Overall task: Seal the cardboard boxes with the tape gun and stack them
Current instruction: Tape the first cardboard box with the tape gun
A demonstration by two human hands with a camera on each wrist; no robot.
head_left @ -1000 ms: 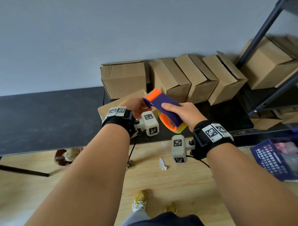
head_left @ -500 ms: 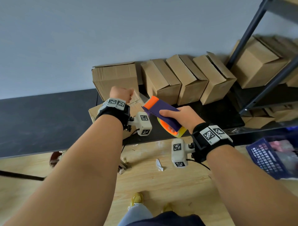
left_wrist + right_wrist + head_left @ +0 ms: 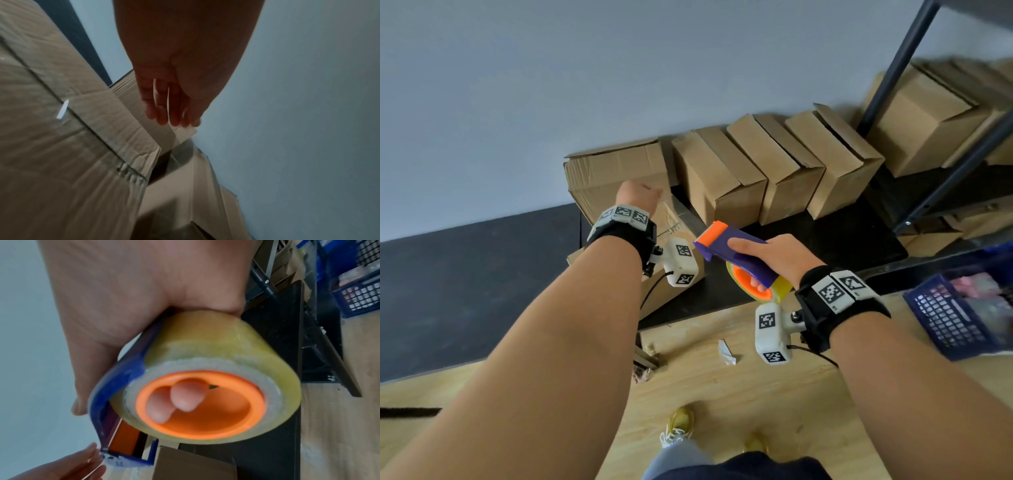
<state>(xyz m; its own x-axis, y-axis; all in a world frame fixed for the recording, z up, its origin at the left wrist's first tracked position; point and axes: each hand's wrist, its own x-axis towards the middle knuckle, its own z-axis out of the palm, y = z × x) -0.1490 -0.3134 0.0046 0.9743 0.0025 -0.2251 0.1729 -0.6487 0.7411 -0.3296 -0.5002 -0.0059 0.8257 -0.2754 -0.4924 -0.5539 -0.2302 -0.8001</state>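
Note:
My right hand [image 3: 774, 257] grips the purple and orange tape gun [image 3: 726, 240] by its handle above the table's front edge. Two of its fingers [image 3: 180, 397] show inside the orange core of the clear tape roll [image 3: 216, 350]. My left hand [image 3: 638, 197] is up and to the left of the gun's mouth and pinches the end of a clear tape strip [image 3: 674, 217] stretched from the gun. Below it lies a closed cardboard box [image 3: 674, 294], whose centre seam [image 3: 61, 107] runs along the top. The left fingertips [image 3: 174, 120] hang just over the box's far edge.
A larger box [image 3: 616, 171] stands behind against the wall, and three more boxes [image 3: 777, 164] lean in a row to its right. A metal shelf [image 3: 887, 78] with boxes is at far right. A blue basket [image 3: 959, 315] sits at the right. The black table [image 3: 465, 291] runs left.
My left hand has moved from the gun's mouth up and to the left, drawing clear tape out over the box. The right hand has kept its hold on the gun.

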